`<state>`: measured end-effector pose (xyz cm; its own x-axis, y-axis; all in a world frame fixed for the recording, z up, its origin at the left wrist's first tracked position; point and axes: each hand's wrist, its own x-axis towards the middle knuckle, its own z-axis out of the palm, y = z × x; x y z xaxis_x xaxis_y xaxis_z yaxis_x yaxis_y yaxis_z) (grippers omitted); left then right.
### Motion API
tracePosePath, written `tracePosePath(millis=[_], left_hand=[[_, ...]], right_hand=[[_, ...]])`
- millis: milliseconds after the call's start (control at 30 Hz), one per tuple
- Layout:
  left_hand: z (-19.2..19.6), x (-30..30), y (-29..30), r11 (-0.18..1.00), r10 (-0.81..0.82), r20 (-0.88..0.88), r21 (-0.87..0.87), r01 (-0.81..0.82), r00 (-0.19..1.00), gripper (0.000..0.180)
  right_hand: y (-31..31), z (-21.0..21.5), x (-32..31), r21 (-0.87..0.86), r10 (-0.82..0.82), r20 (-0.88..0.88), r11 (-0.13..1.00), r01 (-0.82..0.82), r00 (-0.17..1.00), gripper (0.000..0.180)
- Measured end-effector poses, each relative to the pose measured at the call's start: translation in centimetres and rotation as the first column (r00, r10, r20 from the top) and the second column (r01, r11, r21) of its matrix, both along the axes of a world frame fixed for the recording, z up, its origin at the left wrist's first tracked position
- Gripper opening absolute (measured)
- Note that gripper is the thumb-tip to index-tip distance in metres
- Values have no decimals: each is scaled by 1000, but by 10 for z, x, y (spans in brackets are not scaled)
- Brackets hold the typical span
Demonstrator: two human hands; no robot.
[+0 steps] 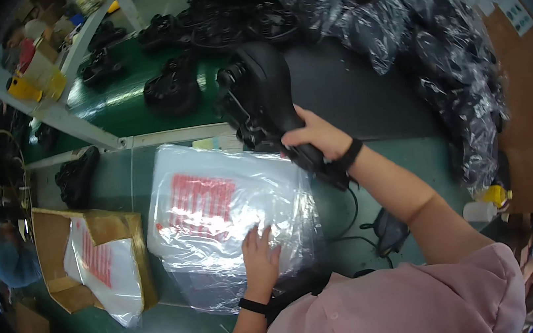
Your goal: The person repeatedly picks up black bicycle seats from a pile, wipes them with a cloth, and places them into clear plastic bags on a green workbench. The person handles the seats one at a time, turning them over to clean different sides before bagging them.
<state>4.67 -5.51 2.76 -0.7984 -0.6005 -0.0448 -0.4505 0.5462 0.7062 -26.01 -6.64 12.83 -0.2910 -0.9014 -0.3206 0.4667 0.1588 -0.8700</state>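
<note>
My right hand [319, 135] grips a black shoe [264, 90] by its narrower near end. The shoe is raised and tilted, its smooth dark underside facing right and its strapped, shiny-trimmed side facing left. Fingers and thumb close round it. My left hand [261, 257] lies with fingers apart on a stack of clear plastic bags [284, 197] printed with red warning text. It holds nothing that I can see. Beyond the bags, another black shoe [172, 91] rests on the green conveyor belt [126, 84].
An open cardboard box [141, 255] with more printed bags stands at the left, a black shoe [78, 178] behind it. Plastic-wrapped black shoes [455, 77] heap along the right beside a black mat [351, 96]. A white metal frame [85, 129] crosses the far left. Black cable [355, 212] lies near my right arm.
</note>
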Motion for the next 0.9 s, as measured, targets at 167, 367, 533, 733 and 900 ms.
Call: tracePosePath(millis=[167,367,533,733,900], left_hand=[[23,-24,6,989,-102,55,-105,108,993,61],[-21,-24,36,912,-48,307,-375,167,951,69],[-24,-27,29,933,-55,332,-319,167,942,56],[-39,-22,0,996,86,110,-35,-82,990,18],[-42,-11,-10,935,278,48,214,-282,959,22]], right_hand=[[93,41,41,-110,-18,-64,994,11,998,77],[165,58,77,-93,-157,-279,986,136,948,81],[217,43,73,-253,-199,-135,954,161,971,72],[256,-17,74,-128,-285,357,929,348,890,46],[275,-93,84,11,-367,391,919,395,844,39]])
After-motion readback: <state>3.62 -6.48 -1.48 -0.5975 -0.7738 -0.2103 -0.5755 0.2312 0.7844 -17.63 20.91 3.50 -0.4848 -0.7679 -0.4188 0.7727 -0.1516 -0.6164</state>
